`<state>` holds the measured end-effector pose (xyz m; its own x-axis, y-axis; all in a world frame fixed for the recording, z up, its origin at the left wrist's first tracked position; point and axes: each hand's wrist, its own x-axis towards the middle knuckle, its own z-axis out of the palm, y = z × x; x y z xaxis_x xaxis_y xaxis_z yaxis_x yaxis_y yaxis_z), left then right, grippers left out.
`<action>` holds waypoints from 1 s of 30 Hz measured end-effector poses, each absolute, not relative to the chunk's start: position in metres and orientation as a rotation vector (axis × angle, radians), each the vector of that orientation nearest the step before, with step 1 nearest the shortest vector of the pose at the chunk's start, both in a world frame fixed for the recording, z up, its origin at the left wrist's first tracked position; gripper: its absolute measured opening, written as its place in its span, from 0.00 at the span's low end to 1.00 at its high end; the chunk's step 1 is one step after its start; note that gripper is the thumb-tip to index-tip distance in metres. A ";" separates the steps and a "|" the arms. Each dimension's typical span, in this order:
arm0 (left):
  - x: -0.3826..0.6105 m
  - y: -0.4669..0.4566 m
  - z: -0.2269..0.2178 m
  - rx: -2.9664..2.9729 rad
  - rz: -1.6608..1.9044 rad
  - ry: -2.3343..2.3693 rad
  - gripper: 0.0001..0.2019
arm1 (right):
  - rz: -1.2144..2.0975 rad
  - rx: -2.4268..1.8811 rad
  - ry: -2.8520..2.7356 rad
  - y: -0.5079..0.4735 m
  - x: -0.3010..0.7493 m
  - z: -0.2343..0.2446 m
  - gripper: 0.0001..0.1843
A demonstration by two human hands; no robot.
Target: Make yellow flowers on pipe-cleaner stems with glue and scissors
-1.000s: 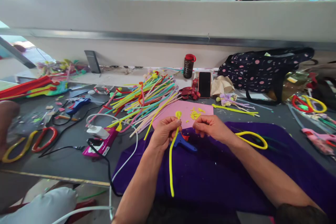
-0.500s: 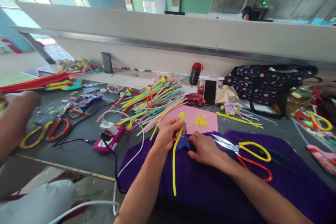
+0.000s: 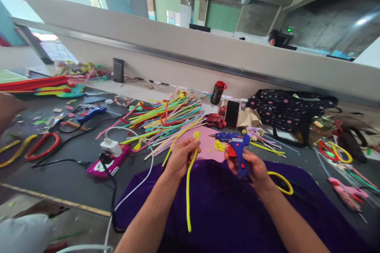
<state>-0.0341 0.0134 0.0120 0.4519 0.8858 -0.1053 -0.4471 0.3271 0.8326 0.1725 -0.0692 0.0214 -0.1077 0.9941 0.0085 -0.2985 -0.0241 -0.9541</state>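
My left hand [image 3: 181, 157] is closed round a yellow pipe cleaner [image 3: 188, 189] whose curled top sticks up above my fingers while its long tail hangs down over the purple cloth [image 3: 225, 213]. My right hand [image 3: 252, 168] grips the handle of a blue hot glue gun [image 3: 233, 142], lifted off the cloth, with its nozzle pointing left toward the pipe cleaner's top. A pink foam sheet [image 3: 208, 146] with yellow scraps lies just beyond both hands.
A heap of coloured pipe cleaners [image 3: 166, 120] lies left of the pink sheet. Yellow-handled scissors [image 3: 282, 184] rest by my right wrist. A pink power strip [image 3: 108, 162], a phone [image 3: 231, 114], a dark bottle [image 3: 217, 92] and a spotted bag [image 3: 291, 112] stand around. Another person's hand [image 3: 7, 108] shows far left.
My right hand reached down to the glue gun on the cloth, took hold of it and raised it. The left hand kept the pipe cleaner. The camera tilted upward.
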 end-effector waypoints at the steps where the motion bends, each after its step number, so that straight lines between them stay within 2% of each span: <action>1: -0.034 0.013 0.013 0.834 0.945 0.626 0.12 | 1.422 -0.927 -1.034 -0.067 0.171 0.020 0.21; 7: -0.032 0.011 0.014 0.842 0.924 0.647 0.12 | 1.375 -0.882 -1.049 -0.068 0.163 0.019 0.23; 14: -0.029 0.007 0.010 0.816 0.900 0.617 0.12 | 1.241 -0.971 -1.210 -0.089 0.160 0.028 0.19; 21: -0.026 0.003 0.010 0.794 0.846 0.601 0.11 | 1.052 -1.139 -1.392 -0.104 0.145 0.028 0.25; 30: -0.024 0.003 0.010 0.840 0.844 0.649 0.11 | 0.947 -1.208 -1.418 -0.106 0.137 0.040 0.26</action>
<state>-0.0245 0.0026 0.0102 0.5147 0.8415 -0.1644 -0.3745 0.3931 0.8398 0.1370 -0.1062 0.0401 0.0042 0.9804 0.1970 0.1931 0.1925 -0.9621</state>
